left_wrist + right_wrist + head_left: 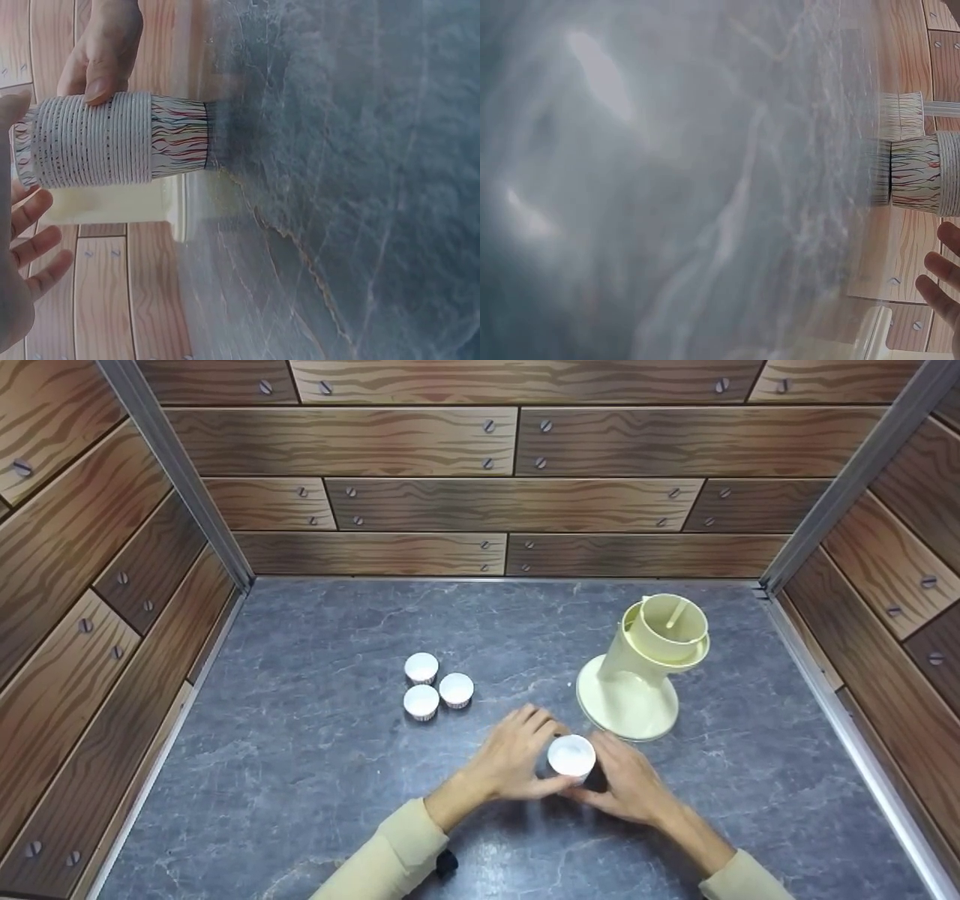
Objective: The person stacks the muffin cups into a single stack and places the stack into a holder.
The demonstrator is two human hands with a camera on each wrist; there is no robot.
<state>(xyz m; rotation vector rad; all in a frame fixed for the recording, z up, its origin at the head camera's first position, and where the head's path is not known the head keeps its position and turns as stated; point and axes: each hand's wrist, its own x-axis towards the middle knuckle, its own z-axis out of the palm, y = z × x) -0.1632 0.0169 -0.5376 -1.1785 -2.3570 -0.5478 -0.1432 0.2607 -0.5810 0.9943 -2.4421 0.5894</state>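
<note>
A stack of nested paper cups (571, 756), white inside with coloured wavy lines outside, stands upright on the table between both hands. My left hand (519, 754) pinches the stack near its top rim between thumb and index finger; the other fingers (45, 240) spread apart beside it. My right hand (630, 780) holds the stack from the right. Its thumb lies on the near side, while other fingers (941, 266) stand off the stack in the right wrist view. The stack's ridged rims and patterned lowest cup (178, 135) show in the left wrist view.
Three similar white cups (421, 702) stand in a cluster left of the hands. A cream plastic holder (628, 709) with a round base and open cylindrical top stands beyond the right hand. Wood-patterned walls (420, 502) enclose the grey marbled table (300, 720).
</note>
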